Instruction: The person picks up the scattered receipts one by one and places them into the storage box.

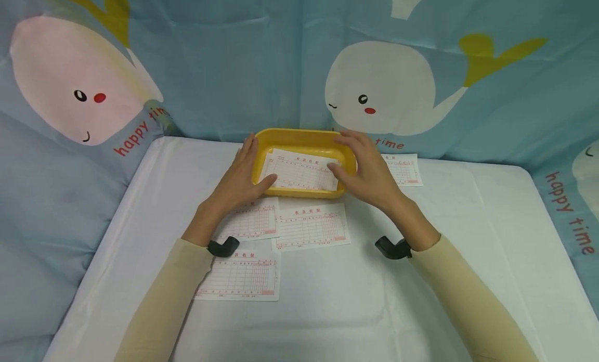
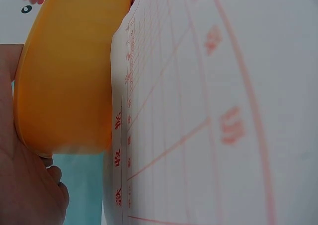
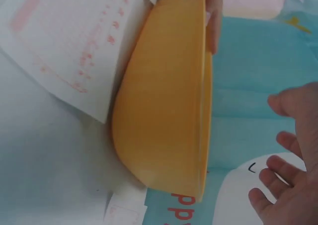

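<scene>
A yellow plastic basket (image 1: 299,137) stands at the back of the table with printed receipt slips (image 1: 299,169) lying inside. At its left end my left hand (image 1: 236,182) grips the wall, thumb over the near rim and fingers along the outside. My right hand (image 1: 369,172) hovers by the right end, its fingers spread and loosely bent. In the right wrist view, a gap separates this hand (image 3: 293,170) from the basket's side (image 3: 159,96). Red-printed receipts (image 1: 311,228) lie on the cloth in front of the basket, one partly under my left wrist.
Another receipt (image 1: 402,169) lies to the right, behind my right hand. A further one (image 1: 238,279) rests nearer on the left. White cloth (image 1: 337,310) covers the table, and a blue whale-print curtain (image 1: 224,65) hangs close behind it. Black wrist mounts (image 1: 393,247) stick out inward.
</scene>
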`<state>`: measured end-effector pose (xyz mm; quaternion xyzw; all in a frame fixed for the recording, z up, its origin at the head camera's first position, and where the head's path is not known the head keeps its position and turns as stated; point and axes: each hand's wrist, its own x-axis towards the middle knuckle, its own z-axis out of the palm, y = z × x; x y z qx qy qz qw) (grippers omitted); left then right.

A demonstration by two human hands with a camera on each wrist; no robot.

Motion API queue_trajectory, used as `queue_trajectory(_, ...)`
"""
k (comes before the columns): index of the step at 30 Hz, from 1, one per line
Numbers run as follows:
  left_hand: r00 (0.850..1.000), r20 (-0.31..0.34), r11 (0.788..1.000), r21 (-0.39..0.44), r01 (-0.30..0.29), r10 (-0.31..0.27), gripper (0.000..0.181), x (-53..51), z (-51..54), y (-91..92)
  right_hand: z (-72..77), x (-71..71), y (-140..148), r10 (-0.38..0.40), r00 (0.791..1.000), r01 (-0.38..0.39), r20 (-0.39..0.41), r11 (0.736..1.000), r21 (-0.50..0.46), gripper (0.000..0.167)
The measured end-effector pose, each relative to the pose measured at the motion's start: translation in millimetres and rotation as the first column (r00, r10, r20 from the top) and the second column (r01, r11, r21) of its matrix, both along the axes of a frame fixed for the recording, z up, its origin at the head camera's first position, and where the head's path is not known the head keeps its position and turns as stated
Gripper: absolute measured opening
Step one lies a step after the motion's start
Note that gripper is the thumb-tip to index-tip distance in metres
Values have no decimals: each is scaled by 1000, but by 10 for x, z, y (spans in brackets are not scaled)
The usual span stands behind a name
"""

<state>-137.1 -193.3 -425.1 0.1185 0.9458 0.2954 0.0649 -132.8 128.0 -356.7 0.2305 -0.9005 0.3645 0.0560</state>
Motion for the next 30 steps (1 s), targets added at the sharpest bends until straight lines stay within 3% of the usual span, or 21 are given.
queue_trajectory(9, 1000, 8, 1000, 0, -4, 4, 106, -8, -5, 1, -152, 384, 93, 24, 998, -22, -56, 999, 26, 59)
queue_trajectory(18, 1000, 2, 1000, 7, 5, -5, 106, -6, -8, -12, -355, 671, 128, 15, 993, -14, -118, 1000, 12, 49)
queue_trajectory(23, 1000, 2, 1000, 16, 4, -4, 106, -6, -3, -8, -475, 796, 137, 20, 996, -20, -89, 1000, 11, 46)
queue_trajectory(30, 1000, 3, 1000, 7, -4, 4, 106, -11, 1, -3, -671, 866, 169, 49, 997, -48, -68, 999, 10, 42)
